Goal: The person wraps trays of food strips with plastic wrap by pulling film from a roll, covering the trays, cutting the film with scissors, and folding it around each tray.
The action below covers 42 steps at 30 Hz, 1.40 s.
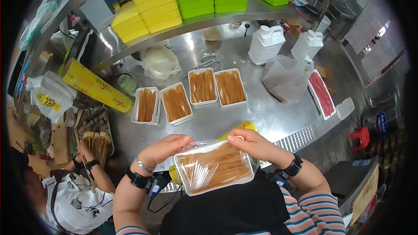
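Close to my body, a white tray of flat brown strips is tilted toward me, with shiny clear film stretched over it. My left hand grips its upper left corner, where the film bunches up. At the upper right corner, my right hand presses its thumb on the rim; its other fingers are partly hidden behind. Partly covered by the tray, a yellow film roll lies just beyond. Several similar trays of brown strips stand uncovered on the steel table.
A clear plastic bag, scissors and a greyish bag lie farther back, near white jugs. A red meat tray sits right. Left are a large yellow roll and another person's hand by skewers.
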Each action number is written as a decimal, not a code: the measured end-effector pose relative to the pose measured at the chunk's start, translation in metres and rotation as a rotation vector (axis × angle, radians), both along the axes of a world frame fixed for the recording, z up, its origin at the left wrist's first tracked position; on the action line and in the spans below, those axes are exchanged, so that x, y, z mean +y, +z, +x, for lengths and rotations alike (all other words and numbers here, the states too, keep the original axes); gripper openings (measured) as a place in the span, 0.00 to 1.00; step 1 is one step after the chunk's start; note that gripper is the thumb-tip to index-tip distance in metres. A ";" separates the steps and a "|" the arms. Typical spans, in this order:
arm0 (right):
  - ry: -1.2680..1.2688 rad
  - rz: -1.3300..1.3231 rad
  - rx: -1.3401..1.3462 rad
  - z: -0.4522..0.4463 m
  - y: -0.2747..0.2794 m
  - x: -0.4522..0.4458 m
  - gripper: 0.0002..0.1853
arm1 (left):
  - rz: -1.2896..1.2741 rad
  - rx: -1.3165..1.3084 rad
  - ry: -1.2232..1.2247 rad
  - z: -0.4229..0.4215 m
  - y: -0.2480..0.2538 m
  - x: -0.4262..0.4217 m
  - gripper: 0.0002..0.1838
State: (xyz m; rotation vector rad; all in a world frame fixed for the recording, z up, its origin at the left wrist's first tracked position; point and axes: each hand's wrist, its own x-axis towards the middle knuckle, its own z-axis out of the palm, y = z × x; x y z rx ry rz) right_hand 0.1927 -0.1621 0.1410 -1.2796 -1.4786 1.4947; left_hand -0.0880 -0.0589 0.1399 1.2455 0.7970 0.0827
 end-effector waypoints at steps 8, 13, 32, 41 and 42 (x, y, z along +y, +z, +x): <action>0.051 -0.033 -0.008 0.001 0.003 0.000 0.20 | -0.217 -0.142 0.126 -0.006 -0.015 0.006 0.14; 0.019 0.000 0.085 -0.001 -0.004 -0.005 0.17 | -0.163 0.011 0.186 -0.004 -0.017 0.004 0.15; 0.095 -0.104 0.154 -0.006 -0.007 -0.001 0.19 | -0.153 -0.276 0.169 -0.028 -0.082 -0.084 0.23; 0.111 -0.078 0.133 -0.012 -0.007 0.001 0.20 | 1.001 -0.026 0.419 -0.012 0.029 -0.041 0.12; 0.108 -0.079 0.139 -0.013 -0.008 0.001 0.20 | 1.004 -0.030 0.422 0.001 0.035 -0.045 0.12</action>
